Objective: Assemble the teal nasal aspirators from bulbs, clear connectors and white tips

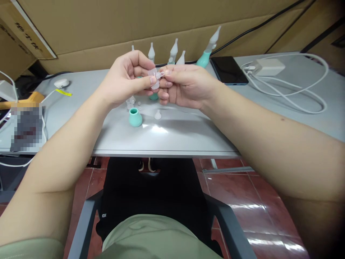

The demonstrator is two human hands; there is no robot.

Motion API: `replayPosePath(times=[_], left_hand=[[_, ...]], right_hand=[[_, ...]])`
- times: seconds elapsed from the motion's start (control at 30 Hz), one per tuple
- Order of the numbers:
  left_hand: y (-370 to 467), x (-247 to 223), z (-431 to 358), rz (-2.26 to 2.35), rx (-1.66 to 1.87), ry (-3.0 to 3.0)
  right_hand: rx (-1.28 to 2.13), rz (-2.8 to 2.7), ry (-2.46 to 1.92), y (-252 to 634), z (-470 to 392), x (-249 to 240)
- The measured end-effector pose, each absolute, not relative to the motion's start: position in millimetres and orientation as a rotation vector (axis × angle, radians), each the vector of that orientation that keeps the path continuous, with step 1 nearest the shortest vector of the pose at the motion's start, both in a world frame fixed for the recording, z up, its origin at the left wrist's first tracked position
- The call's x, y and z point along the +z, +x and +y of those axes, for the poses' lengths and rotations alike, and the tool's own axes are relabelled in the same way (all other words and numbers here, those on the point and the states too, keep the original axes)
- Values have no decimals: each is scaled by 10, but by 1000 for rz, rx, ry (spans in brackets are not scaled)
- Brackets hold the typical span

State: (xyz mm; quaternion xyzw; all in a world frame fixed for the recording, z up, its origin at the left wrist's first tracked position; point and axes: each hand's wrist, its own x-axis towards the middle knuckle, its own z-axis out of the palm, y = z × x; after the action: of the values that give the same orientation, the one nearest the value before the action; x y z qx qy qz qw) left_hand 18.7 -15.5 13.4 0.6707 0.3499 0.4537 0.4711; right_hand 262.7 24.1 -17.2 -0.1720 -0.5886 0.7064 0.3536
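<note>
Between the thumb and fingers of my left hand (130, 79) is a translucent plastic nasal aspirator body (154, 77). My right hand (185, 84) pinches a small clear piece (161, 75) at the body's right side; whether the two are joined I cannot tell. Below my hands a teal rubber bulb (135, 118) stands with its hole up. To its right sits a small white nozzle tip (157, 114), and several tiny clear parts (130, 103) lie behind the bulb. Another teal bulb (153, 96) is partly hidden behind my fingers.
Several aspirators with white tips stand along the back, one whole teal aspirator (204, 58) leaning right. A black phone (228, 70) and a white charger (268, 67) with looped cable lie at the right. A yellow tool (35, 98) and cables are at the left. Cardboard (167, 21) walls the back.
</note>
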Motion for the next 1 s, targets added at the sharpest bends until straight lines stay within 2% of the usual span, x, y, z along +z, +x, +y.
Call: replayPosePath(times=[0.37,0.7,1.0], left_hand=[[204,34,-80,997,1188,1789],[256,53,-74,1006,1217,1771],[262,66,-91,999,1217,1805]], right_hand=[[1497,-1514,-573,2596,279,-243],[1452,-1498,-654,2573,236,-199],[1655,-1433,-623,2542,253,-177]])
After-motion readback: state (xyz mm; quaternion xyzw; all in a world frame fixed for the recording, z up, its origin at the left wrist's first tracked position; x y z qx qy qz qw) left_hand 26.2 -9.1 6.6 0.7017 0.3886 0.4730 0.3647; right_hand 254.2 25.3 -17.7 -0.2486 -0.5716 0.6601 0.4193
